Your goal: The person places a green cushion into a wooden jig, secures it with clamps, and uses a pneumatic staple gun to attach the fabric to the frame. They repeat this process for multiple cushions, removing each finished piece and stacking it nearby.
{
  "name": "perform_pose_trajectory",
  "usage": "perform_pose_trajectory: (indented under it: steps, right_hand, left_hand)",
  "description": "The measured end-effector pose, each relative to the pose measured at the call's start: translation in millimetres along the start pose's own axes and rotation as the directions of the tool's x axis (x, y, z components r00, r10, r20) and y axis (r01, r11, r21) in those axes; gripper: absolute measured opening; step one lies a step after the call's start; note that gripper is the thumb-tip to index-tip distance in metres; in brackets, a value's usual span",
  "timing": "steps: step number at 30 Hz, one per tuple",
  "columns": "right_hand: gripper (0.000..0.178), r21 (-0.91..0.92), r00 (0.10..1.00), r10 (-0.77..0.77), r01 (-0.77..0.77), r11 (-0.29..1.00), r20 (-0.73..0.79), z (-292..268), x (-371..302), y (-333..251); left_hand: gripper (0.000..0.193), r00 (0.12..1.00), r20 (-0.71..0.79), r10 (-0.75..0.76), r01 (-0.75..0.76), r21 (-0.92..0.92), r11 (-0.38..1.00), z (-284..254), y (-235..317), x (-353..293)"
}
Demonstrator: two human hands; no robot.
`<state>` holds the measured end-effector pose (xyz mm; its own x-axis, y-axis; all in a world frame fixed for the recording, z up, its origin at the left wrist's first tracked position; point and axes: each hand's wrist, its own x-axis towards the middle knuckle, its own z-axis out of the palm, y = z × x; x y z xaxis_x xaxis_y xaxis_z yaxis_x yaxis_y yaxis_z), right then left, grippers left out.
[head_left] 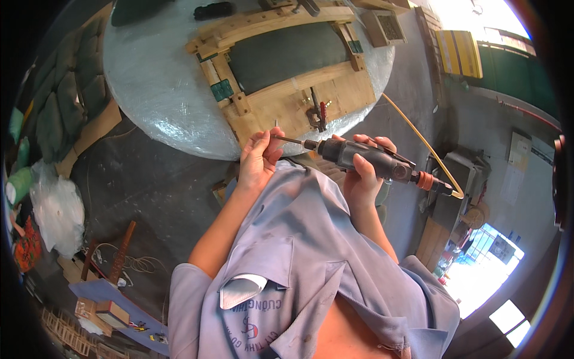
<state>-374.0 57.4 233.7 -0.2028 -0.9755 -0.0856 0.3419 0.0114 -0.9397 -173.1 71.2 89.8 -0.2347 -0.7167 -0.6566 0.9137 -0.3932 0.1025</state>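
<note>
A black air screwdriver [373, 160] lies level in my right hand [363, 179], whose fingers wrap round its body. An orange fitting joins its rear end to a yellow air hose [418, 133]. Its long thin bit [288, 139] points left, and the fingertips of my left hand [259, 158] are closed round the bit's tip. A small silvery point shows just above those fingers; I cannot tell what it is. Beyond my hands stands a wooden frame [287, 78] with a dark green panel [290, 54] in it. A toggle clamp [317, 112] with a red handle sits on its near board.
The frame rests on a round table [161, 102] wrapped in clear plastic. A small wooden box [384, 27] stands at its far right. Dark green cushions [66, 90] are piled at the left, near a plastic bag [57, 206]. A yellow carton [459, 54] is at the far right.
</note>
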Motion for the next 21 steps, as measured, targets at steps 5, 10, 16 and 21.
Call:
perform_pose_trajectory:
  steps: [5, 10, 16, 21]
  right_hand:
    - [0.064, -0.101, 0.998, -0.07, 0.071, 0.992, 0.006, 18.6, 29.8, 4.0]
    - [0.064, -0.161, 0.972, -0.186, 0.209, 0.965, 0.146, 63.7, 86.6, 17.9]
    - [0.059, -0.272, 0.911, -0.223, 0.325, 0.906, 0.346, 116.9, 145.3, 58.7]
    - [0.055, -0.294, 0.877, -0.228, 0.371, 0.881, 0.423, 140.3, 163.0, 92.5]
  left_hand:
    - [0.024, 0.99, -0.1, -0.101, 0.109, 0.083, 0.99, 19.3, 21.2, 14.5]
    - [0.035, 0.769, 0.245, 0.59, -0.384, 0.916, 0.119, 21.9, 75.4, 69.2]
    - [0.048, 0.708, 0.363, 0.606, 0.077, 0.813, -0.577, 20.3, 118.7, 124.9]
    - [0.058, 0.772, 0.32, 0.549, 0.108, 0.786, -0.609, 19.4, 118.1, 134.1]
